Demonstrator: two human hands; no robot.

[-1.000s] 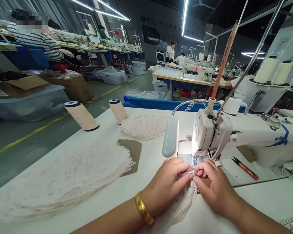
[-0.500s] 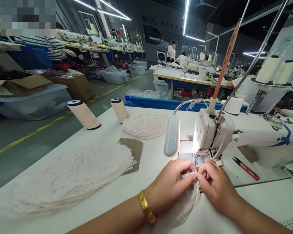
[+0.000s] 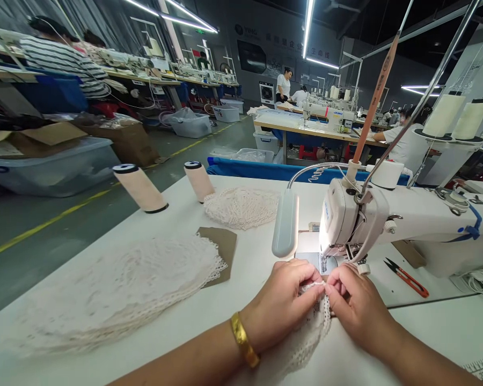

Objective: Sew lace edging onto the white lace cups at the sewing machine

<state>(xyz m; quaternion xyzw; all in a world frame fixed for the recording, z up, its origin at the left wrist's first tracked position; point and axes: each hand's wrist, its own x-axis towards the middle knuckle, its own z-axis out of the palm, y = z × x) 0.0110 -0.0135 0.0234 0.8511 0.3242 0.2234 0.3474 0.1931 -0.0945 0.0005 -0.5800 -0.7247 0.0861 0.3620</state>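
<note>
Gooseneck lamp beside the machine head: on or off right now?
On. The lamp glows along its edge facing the sewing machine head, whose side toward it is brightly lit.

"What does the person have on?"

"A gold-coloured bangle, worn where the left forearm meets the left hand."

"What shape is it?"

"A broad, smooth band that curves closely round the arm. It has a polished shine, with pale glints on its face and deeper yellow toward the edges."

"Any markings?"

"Some faint mottling on the metal, too small to make out as lettering or a pattern."

"And the other side?"

"The right hand is bare, and so is the visible stretch of right forearm."
</note>
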